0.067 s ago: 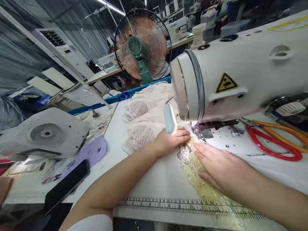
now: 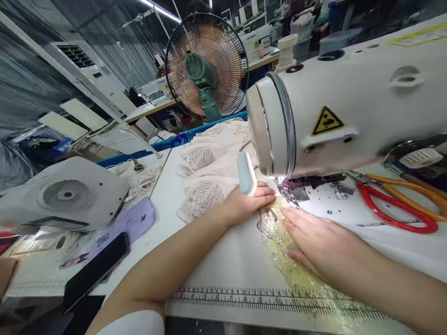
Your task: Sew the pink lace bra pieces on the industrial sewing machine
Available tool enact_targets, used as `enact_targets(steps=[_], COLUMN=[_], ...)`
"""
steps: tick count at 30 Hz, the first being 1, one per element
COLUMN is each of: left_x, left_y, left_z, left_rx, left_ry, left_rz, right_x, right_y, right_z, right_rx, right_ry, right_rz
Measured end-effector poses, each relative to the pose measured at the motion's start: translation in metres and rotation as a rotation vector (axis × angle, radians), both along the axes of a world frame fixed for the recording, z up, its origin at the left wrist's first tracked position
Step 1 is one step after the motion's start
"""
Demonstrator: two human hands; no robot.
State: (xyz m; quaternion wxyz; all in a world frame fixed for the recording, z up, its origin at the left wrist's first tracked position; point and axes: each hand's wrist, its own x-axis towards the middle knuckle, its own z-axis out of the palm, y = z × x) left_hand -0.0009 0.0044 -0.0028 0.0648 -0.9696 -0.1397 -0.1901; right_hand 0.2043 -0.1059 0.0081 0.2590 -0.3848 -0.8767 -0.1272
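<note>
My left hand (image 2: 248, 201) lies flat with fingers stretched toward the needle area of a white sewing machine (image 2: 324, 111), pressing on pale fabric. On the near side of the presser foot (image 2: 287, 190), my right hand (image 2: 314, 235) rests with its fingers extended over the table's yellowed, tape-covered patch (image 2: 284, 251). What lies beneath the fingertips is partly hidden. Beyond my left hand spread several cream lace bra cups (image 2: 206, 197) joined by sheer cloth. A blue-and-white lever (image 2: 246, 173) hangs over the back of my left hand.
Red-handled scissors (image 2: 394, 211) and orange-handled scissors (image 2: 419, 190) lie right of the needle. At left are a phone (image 2: 98, 267), a purple card (image 2: 136, 221) and another machine head (image 2: 70, 193). A printed ruler (image 2: 244, 297) runs along the front edge; a fan (image 2: 207, 67) stands behind.
</note>
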Motion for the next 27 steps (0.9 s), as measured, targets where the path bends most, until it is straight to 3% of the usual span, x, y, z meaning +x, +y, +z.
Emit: enact_targets(steps=[4,8,12,14,18,22,25,27], left_x=[0.001,0.009,0.010,0.004,-0.016,-0.045,-0.072,-0.084], left_y=[0.005,-0.006,-0.053,-0.089,-0.139,-0.125,-0.102,-0.105], left_z=[0.000,0.016,0.046,0.059,0.071,0.061,0.049,0.044], left_rx=[0.010,-0.066,-0.082,-0.147,-0.308,-0.368,-0.436,-0.470], left_ry=[0.019,0.130,0.344,0.480,0.573,0.445,0.350,0.292], left_rz=[0.051,0.270,0.508,0.706,1.012,1.112,1.146,1.151], right_x=[0.001,0.003,0.008,0.010,0.013,0.010,0.016,0.027], right_y=[0.001,0.001,-0.001,0.000,0.007,-0.003,-0.046,-0.085], right_z=[-0.003,-0.006,-0.007,-0.008,-0.010,-0.005,-0.003,-0.009], right_rx=[-0.014,-0.017,-0.003,0.008,-0.094,-0.250,-0.399,-0.659], right_ry=[-0.040,-0.055,-0.111,-0.149,-0.211,-0.193,-0.053,0.016], right_rz=[-0.006,0.007,0.076,0.112,0.137,0.127,0.220,0.336])
